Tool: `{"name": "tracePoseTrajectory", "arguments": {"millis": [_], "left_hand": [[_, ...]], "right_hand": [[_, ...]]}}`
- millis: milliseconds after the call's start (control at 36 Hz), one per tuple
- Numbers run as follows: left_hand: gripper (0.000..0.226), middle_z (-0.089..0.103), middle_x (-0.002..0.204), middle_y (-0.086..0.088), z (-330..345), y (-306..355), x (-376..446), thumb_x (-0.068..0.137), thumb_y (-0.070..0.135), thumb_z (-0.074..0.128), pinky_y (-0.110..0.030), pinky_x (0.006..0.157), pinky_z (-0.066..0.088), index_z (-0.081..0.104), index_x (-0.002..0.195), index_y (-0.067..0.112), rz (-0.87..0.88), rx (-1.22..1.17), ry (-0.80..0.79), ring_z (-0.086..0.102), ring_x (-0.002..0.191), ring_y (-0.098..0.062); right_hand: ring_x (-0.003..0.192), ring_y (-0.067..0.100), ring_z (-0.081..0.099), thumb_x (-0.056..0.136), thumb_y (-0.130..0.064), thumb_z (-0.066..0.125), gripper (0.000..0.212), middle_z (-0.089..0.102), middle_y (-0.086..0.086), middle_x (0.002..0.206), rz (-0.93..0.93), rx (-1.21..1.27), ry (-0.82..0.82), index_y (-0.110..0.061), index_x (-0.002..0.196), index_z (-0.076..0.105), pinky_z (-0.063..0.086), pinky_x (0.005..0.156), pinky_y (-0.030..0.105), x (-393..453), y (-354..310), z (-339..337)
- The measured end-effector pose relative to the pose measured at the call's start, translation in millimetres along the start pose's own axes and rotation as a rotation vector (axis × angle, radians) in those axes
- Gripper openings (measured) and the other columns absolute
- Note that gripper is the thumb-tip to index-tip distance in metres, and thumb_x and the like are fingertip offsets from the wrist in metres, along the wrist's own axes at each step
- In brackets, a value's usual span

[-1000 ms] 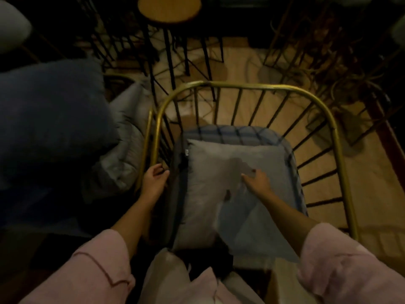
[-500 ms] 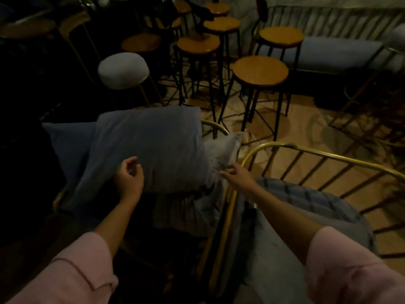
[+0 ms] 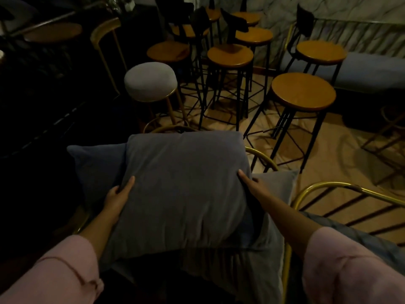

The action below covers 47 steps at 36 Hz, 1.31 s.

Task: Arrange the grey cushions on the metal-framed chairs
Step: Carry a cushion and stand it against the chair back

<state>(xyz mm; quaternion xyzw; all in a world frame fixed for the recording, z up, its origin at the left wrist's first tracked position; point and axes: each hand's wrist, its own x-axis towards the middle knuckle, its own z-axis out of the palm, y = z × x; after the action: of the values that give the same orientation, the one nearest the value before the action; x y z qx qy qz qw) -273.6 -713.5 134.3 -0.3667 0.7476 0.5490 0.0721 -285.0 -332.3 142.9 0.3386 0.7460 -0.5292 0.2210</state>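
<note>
Person's left hand [image 3: 117,199] & right hand [image 3: 252,185], fingers closed on either side of dark grey cushion [image 3: 182,189], hold it over a gold-framed chair [image 3: 263,156] w/ paler cushion [image 3: 276,189] beneath

Front cushion [image 3: 184,189] centre, held between left hand [image 3: 117,199] and right hand [image 3: 255,186]. Second cushion [image 3: 96,165] behind-left, third cushion [image 3: 278,187] right. Gold-framed chair [image 3: 341,189] further right. Padded stool [image 3: 150,81] and wooden stools [image 3: 303,92] beyond.

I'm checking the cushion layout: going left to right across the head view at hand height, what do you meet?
Dark blue cushion → left hand → grey cushion held between both hands → right hand → lighter grey cushion → gold chair frame.
</note>
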Motion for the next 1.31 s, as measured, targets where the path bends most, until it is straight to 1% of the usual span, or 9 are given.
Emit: {"name": "tracePoseTrajectory", "arguments": {"millis": [83, 222, 278, 389, 611, 889, 1000, 1111, 1306], "left_hand": [[0.081, 0.064, 0.125, -0.013, 2.2, 4.4, 5.3, 0.075, 0.060, 0.072, -0.039, 0.093, 0.049, 0.059, 0.130, 0.002, -0.071, -0.099, -0.079, 0.062, 0.111, -0.032], [0.099, 0.057, 0.138, -0.017, 7.3, 14.1, -0.1, 0.068, 0.071, 0.069, -0.041, 0.100, 0.046, 0.052, 0.136, 0.002, -0.034, -0.109, 0.037, 0.057, 0.122, -0.037], [0.108, 0.057, 0.138, -0.018, 8.0, 18.4, -6.5, 0.060, 0.080, 0.066, -0.048, 0.103, 0.046, 0.054, 0.135, 0.004, -0.024, -0.115, 0.075, 0.057, 0.122, -0.039], [0.086, 0.061, 0.132, -0.020, 14.9, 25.7, -22.3, 0.075, 0.071, 0.062, -0.051, 0.102, 0.048, 0.060, 0.127, 0.002, 0.012, -0.096, 0.090, 0.060, 0.116, -0.039], [0.076, 0.065, 0.125, -0.021, 36.7, 61.5, -88.9, 0.084, 0.067, 0.052, -0.046, 0.097, 0.049, 0.063, 0.122, 0.002, 0.193, -0.123, 0.150, 0.061, 0.116, -0.039], [0.087, 0.065, 0.121, -0.005, 150.1, 121.8, -232.9, 0.066, 0.084, 0.057, -0.045, 0.099, 0.048, 0.062, 0.125, 0.020, 0.344, -0.087, -0.183, 0.061, 0.109, -0.030], [0.064, 0.063, 0.119, -0.004, 228.1, 117.8, -288.7, 0.081, 0.062, 0.061, -0.036, 0.091, 0.047, 0.058, 0.126, 0.016, 0.390, -0.071, -0.339, 0.059, 0.107, -0.023], [0.037, 0.077, 0.096, -0.002, 297.9, 102.9, -326.5, 0.084, 0.045, 0.068, -0.028, 0.073, 0.060, 0.067, 0.104, 0.014, 0.346, -0.117, -0.505, 0.074, 0.078, -0.014], [0.106, 0.057, 0.133, -0.009, 400.6, 104.7, -370.5, 0.060, 0.053, 0.086, -0.039, 0.089, 0.056, 0.037, 0.142, 0.008, 0.384, -0.012, -0.593, 0.064, 0.110, -0.026]], "right_hand": [[0.082, 0.021, 0.057, 0.088, -0.051, 0.065, 0.043, 0.064, 0.013, 0.110, 0.059, -0.095, 0.090, -0.015, 0.111, 0.060, 0.043, 0.073, 0.035, 8.4, -13.6, 3.4], [0.108, 0.029, 0.058, 0.058, -0.066, 0.079, 0.083, 0.060, 0.009, 0.115, 0.031, 0.049, -0.027, -0.019, 0.123, 0.056, 0.046, 0.098, 0.050, 11.4, 2.7, -8.8], [0.117, 0.031, 0.056, 0.063, -0.061, 0.080, 0.087, 0.058, 0.011, 0.126, -0.010, 0.114, -0.055, -0.019, 0.134, 0.051, 0.044, 0.104, 0.053, 9.8, 11.0, -16.8], [0.121, 0.032, 0.056, 0.047, -0.067, 0.082, 0.110, 0.058, 0.010, 0.136, -0.070, 0.197, -0.074, -0.021, 0.142, 0.048, 0.044, 0.106, 0.055, 0.8, 23.6, -34.6], [0.110, 0.027, 0.065, 0.059, -0.053, 0.088, 0.092, 0.065, 0.005, 0.127, -0.256, 0.511, -0.113, -0.022, 0.138, 0.051, 0.055, 0.092, 0.047, -23.6, 66.3, -98.2], [0.111, 0.022, 0.070, 0.072, -0.068, 0.068, 0.066, 0.073, 0.002, 0.121, -0.372, 0.727, -0.115, -0.026, 0.122, 0.064, 0.050, 0.098, 0.043, -76.8, 131.2, -282.1], [0.116, 0.024, 0.066, 0.063, -0.074, 0.073, 0.080, 0.070, 0.002, 0.127, -0.373, 0.677, -0.010, -0.027, 0.127, 0.062, 0.047, 0.105, 0.046, -93.5, 176.4, -371.9], [0.113, 0.018, 0.067, 0.049, -0.083, 0.073, 0.109, 0.067, -0.001, 0.130, -0.395, 0.628, 0.127, -0.024, 0.138, 0.054, 0.052, 0.088, 0.034, -113.8, 219.3, -447.4], [0.115, 0.023, 0.060, 0.072, -0.053, 0.079, 0.090, 0.055, 0.003, 0.142, -0.360, 0.545, 0.380, -0.022, 0.148, 0.040, 0.049, 0.089, 0.033, -118.7, 260.1, -533.2]]}}
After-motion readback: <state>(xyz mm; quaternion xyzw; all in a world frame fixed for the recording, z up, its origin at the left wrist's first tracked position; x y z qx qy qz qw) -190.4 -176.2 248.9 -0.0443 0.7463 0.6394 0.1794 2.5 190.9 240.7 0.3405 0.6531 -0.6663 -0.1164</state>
